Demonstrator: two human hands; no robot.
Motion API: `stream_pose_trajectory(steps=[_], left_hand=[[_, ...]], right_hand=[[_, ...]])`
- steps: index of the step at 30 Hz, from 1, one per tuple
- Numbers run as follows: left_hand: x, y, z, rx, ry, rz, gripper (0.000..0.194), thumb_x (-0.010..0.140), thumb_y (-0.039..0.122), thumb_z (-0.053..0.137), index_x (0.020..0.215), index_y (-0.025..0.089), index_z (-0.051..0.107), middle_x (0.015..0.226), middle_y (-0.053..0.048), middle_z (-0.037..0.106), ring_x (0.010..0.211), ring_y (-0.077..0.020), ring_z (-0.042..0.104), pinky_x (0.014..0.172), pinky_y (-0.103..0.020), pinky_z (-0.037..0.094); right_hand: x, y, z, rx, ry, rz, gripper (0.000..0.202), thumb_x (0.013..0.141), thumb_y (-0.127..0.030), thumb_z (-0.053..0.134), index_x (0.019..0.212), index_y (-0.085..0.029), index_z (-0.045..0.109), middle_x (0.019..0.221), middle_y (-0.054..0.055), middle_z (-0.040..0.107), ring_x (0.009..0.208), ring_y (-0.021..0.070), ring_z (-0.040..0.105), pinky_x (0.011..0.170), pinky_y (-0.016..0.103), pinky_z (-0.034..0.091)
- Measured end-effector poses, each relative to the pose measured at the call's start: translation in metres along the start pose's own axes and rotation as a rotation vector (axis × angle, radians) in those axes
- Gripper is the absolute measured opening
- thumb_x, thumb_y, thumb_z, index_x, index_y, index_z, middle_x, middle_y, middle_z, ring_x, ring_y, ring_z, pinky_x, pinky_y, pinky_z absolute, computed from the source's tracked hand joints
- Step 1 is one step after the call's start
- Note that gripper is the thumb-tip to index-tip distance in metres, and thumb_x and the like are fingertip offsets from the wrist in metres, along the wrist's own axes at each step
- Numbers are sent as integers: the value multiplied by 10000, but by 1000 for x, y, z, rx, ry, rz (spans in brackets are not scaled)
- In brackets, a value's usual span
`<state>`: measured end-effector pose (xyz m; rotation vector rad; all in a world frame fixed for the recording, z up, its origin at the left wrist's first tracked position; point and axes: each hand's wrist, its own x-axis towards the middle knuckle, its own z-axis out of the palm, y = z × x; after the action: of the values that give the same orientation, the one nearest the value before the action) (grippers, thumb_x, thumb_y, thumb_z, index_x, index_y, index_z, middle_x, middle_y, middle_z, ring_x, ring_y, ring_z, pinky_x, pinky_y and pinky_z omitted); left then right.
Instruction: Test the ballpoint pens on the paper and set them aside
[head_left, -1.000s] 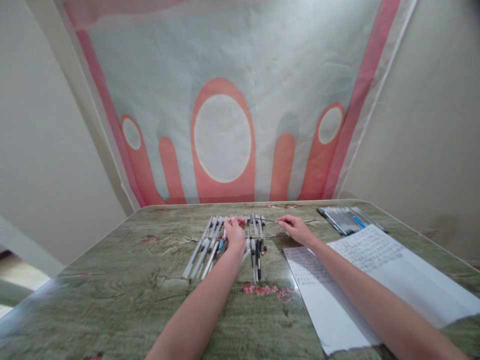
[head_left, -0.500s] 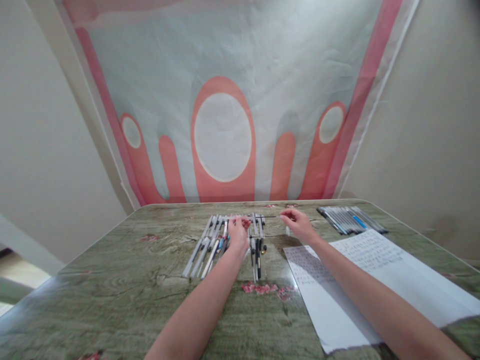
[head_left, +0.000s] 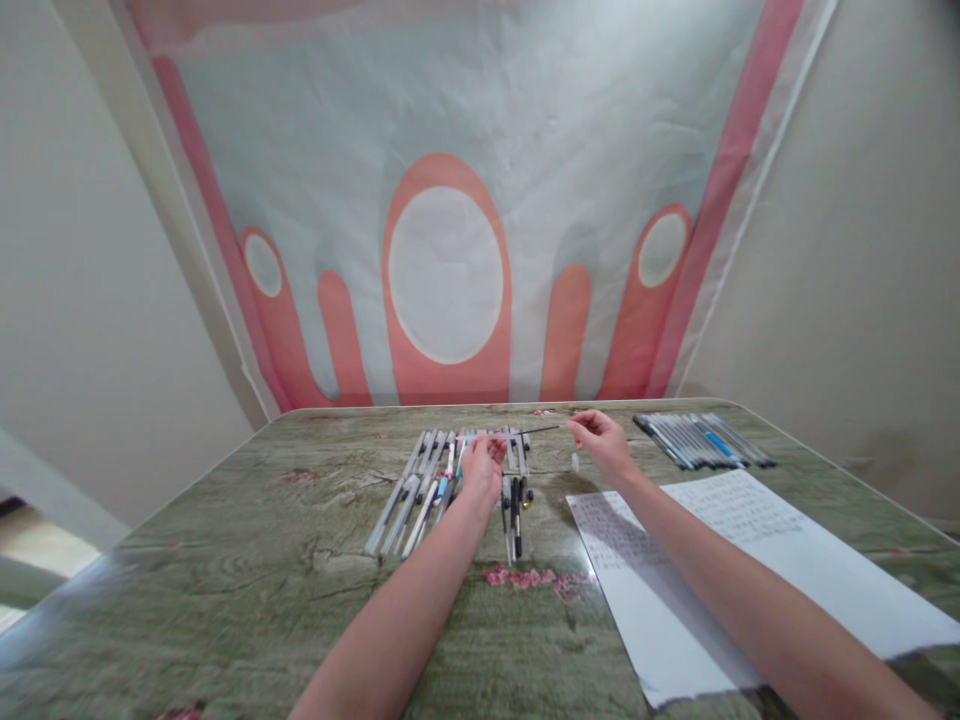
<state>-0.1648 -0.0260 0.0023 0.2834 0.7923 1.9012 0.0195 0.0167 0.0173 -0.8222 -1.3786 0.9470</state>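
My left hand [head_left: 482,468] is above the rows of pens, its fingers closed around a clear pen barrel, mostly hidden by the hand. A thin dark pen refill [head_left: 541,429] stretches rightward from it, rising slightly. At its far end my right hand [head_left: 600,442] pinches the light tip between thumb and fingers. Beneath and left of my left hand lie clear pen barrels [head_left: 391,515] and caps in rows. Black pens [head_left: 516,515] lie just to its right. A small clear cap [head_left: 575,462] stands below my right hand.
A row of pens [head_left: 686,442], one with a blue part, lies at the back right. Sheets of paper with handwriting [head_left: 720,570] lie under my right forearm. The wood-patterned table [head_left: 247,600] ends at a patterned hanging sheet [head_left: 525,330].
My right hand has shifted slightly right and up, and the refill now slants upward to the right. The left hand has turned a little, its fingers showing more.
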Motion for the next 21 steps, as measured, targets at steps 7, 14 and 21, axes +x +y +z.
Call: stream_pose_trajectory(steps=[7,14,21], left_hand=[[-1,1,1,-16,35,-11,134,816,167,480,697,108,501,596,-28,579,518,-66,563,582,-186,498],[-1,1,1,1,34,9,120,818,175,480,712,119,490,623,-34,591,551,-75,577,617,-206,504],[-10,-1,9,16,-82,-91,82,789,162,524,722,123,496,632,-35,599,561,-82,586,605,-200,503]], right_hand=[[-1,-2,1,8,-22,-11,279,625,-416,644,687,-161,549,539,-32,509,445,76,424,423,206,344],[-6,-12,2,32,-126,-40,218,645,-359,649,663,-165,551,485,-48,480,422,71,420,411,198,328],[-13,-13,11,38,-334,39,293,666,-388,624,836,-149,618,659,33,622,540,121,542,518,254,445]])
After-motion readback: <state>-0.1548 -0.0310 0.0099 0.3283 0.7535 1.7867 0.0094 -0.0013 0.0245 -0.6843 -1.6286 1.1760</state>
